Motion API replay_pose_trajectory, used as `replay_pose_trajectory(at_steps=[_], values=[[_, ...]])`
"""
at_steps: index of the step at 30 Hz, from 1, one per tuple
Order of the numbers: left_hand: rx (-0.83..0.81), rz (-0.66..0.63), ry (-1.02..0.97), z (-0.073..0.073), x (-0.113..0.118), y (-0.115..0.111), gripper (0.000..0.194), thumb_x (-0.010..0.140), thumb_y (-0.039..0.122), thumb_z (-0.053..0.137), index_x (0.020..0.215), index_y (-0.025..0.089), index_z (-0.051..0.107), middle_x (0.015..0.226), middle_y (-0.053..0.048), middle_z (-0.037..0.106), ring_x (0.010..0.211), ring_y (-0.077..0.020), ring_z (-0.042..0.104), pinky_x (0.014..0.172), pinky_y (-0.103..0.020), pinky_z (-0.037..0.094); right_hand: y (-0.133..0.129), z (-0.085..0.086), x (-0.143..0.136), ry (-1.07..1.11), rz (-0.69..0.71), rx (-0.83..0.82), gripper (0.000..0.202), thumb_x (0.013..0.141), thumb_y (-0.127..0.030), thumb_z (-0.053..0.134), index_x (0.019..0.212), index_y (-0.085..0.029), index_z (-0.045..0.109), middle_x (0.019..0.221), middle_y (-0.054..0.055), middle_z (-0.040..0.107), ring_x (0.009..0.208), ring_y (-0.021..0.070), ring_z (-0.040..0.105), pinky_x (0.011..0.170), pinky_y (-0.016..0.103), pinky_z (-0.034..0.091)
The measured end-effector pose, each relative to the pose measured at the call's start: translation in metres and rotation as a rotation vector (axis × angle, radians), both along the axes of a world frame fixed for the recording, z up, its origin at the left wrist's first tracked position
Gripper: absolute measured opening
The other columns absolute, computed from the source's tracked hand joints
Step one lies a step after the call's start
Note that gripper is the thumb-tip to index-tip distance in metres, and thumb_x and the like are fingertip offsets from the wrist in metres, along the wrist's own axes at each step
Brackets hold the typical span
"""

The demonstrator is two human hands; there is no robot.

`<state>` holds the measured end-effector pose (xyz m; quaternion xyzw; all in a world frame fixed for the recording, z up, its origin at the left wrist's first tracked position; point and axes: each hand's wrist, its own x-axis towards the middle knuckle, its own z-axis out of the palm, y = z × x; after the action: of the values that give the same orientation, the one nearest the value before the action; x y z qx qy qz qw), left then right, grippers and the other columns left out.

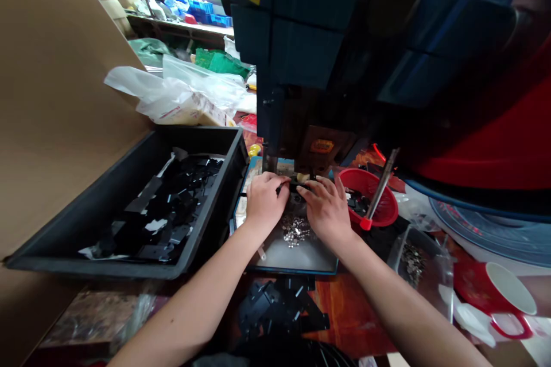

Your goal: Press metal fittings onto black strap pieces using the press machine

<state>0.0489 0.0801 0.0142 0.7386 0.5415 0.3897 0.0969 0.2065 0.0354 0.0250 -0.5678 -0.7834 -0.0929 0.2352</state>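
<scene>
Under the head of a dark blue bench press [297,46], my left hand [266,198] and my right hand [328,206] meet at a small black flat part [294,184]. The left fingertips pinch its left end, while the right fingers are bent over its right end. My fingers and the press hide much of the part. Just below my hands, a loose heap of tiny shiny metal pieces [295,231] lies on a grey metal plate with a blue edge [297,269]. Several black flat parts [275,305] are piled on the table nearer to me.
On the left stands a deep black bin [215,206] of black parts. To the right are a red plastic basket [390,206] with a red-tipped rod [379,189] across it, a clear box [445,281] of metal pieces and a red mug [476,287]. Plastic bags [181,92] lie behind the bin.
</scene>
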Motion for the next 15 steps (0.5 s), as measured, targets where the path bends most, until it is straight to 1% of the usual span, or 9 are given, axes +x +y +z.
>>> replay_pose_trajectory(at_steps=[3,5,7,10,12,13,14,15], values=[[0.000,-0.002,-0.024,0.001,-0.001,0.001,0.018,0.085,0.025,0.055,0.093,0.022,0.071,0.091,-0.004,0.066,0.091,-0.0227,0.057,0.084,-0.037,0.043,0.003,0.003,0.001,0.046,0.030,-0.021,0.034,0.085,-0.014,0.050,0.112,-0.029,0.064,0.117,0.002,0.063,0.120,0.0268,0.045,0.109,0.056,0.019],[0.014,0.031,-0.053,0.004,-0.006,-0.003,0.019,0.085,0.025,0.055,0.097,0.021,0.070,0.092,-0.005,0.065,0.092,-0.0231,0.056,0.086,-0.038,0.043,0.002,0.000,0.006,0.183,0.042,-0.031,0.031,0.086,-0.016,0.048,0.110,-0.028,0.065,0.116,0.004,0.063,0.116,0.0255,0.048,0.106,0.052,0.028],[0.037,0.062,-0.088,0.007,-0.013,-0.011,0.020,0.086,0.026,0.054,0.100,0.021,0.068,0.096,-0.005,0.064,0.093,-0.0231,0.055,0.086,-0.038,0.043,-0.006,-0.009,0.015,0.440,-0.001,-0.041,0.027,0.088,-0.023,0.046,0.108,-0.025,0.065,0.111,0.007,0.064,0.107,0.0235,0.054,0.098,0.046,0.038],[0.076,0.044,-0.127,0.006,-0.027,-0.033,0.019,0.088,0.025,0.052,0.101,0.021,0.065,0.099,-0.004,0.063,0.094,-0.0218,0.055,0.087,-0.037,0.042,-0.031,-0.027,0.030,1.018,-0.117,-0.102,0.031,0.091,-0.040,0.043,0.105,-0.022,0.064,0.092,0.006,0.067,0.088,0.0206,0.062,0.085,0.040,0.047],[0.088,0.012,-0.133,0.002,-0.036,-0.050,0.017,0.088,0.024,0.052,0.100,0.021,0.064,0.098,-0.004,0.062,0.094,-0.0212,0.055,0.087,-0.037,0.043,-0.050,-0.034,0.037,1.353,-0.088,-0.146,0.040,0.091,-0.051,0.038,0.100,-0.022,0.063,0.083,0.005,0.067,0.080,0.0197,0.063,0.079,0.039,0.049],[0.085,-0.006,-0.127,-0.002,-0.040,-0.059,0.017,0.088,0.024,0.052,0.100,0.022,0.064,0.097,-0.004,0.062,0.094,-0.0212,0.055,0.086,-0.037,0.043,-0.059,-0.035,0.040,1.456,-0.056,-0.149,0.043,0.091,-0.055,0.035,0.097,-0.022,0.063,0.082,0.005,0.067,0.078,0.0196,0.063,0.077,0.038,0.049],[0.077,-0.027,-0.114,-0.005,-0.044,-0.067,0.017,0.088,0.023,0.052,0.100,0.022,0.064,0.097,-0.005,0.061,0.095,-0.0215,0.055,0.086,-0.037,0.044,-0.066,-0.035,0.042,1.503,-0.029,-0.144,0.045,0.090,-0.056,0.035,0.095,-0.022,0.063,0.082,0.005,0.067,0.077,0.0198,0.063,0.076,0.038,0.049],[0.070,-0.048,-0.096,-0.009,-0.048,-0.075,0.018,0.087,0.023,0.052,0.101,0.022,0.064,0.097,-0.005,0.061,0.095,-0.0219,0.055,0.085,-0.038,0.044,-0.072,-0.033,0.044,1.502,-0.022,-0.138,0.043,0.090,-0.056,0.037,0.093,-0.022,0.063,0.083,0.005,0.067,0.078,0.0203,0.063,0.076,0.038,0.048]])
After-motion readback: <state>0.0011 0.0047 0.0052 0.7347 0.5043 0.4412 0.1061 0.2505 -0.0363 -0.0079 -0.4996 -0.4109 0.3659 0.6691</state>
